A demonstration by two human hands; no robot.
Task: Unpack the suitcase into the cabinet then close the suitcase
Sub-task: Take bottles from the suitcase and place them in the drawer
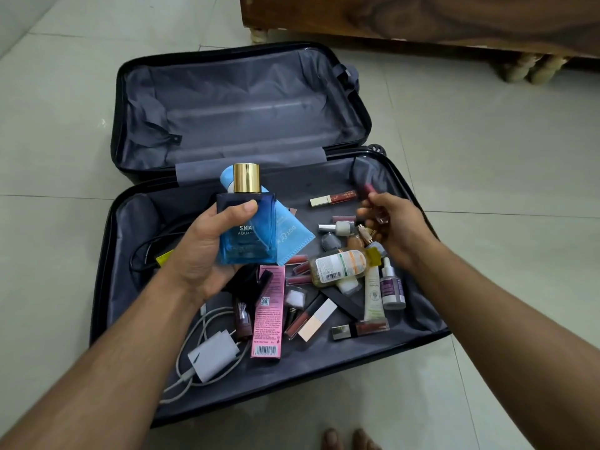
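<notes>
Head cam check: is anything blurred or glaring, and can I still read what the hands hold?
Head view: left hand and its blue perfume bottle are sharp, label readable; right hand is motion-blurred, so its grip on small items is unclear; soft even light, mild floor sheen, wide-angle bending at edges.

Black hard-shell suitcase (107, 287) lies wide open on the floor, grey lining in both halves, far half at 12 o'clock bare. The near half is a jumble: a pink carton (268, 315) flat at 6 o'clock, a white charger (214, 355) with its cable (181, 368) at 7, and a clear bottle (341, 265) on its side right of centre. A small dropper bottle (391, 289) lies at 4, and a gold-capped lip gloss (332, 199) sits alone at 1. A blue perfume bottle (245, 232) with a gold cap is upright above the middle, a pale blue tube (292, 235) just behind it.
</notes>
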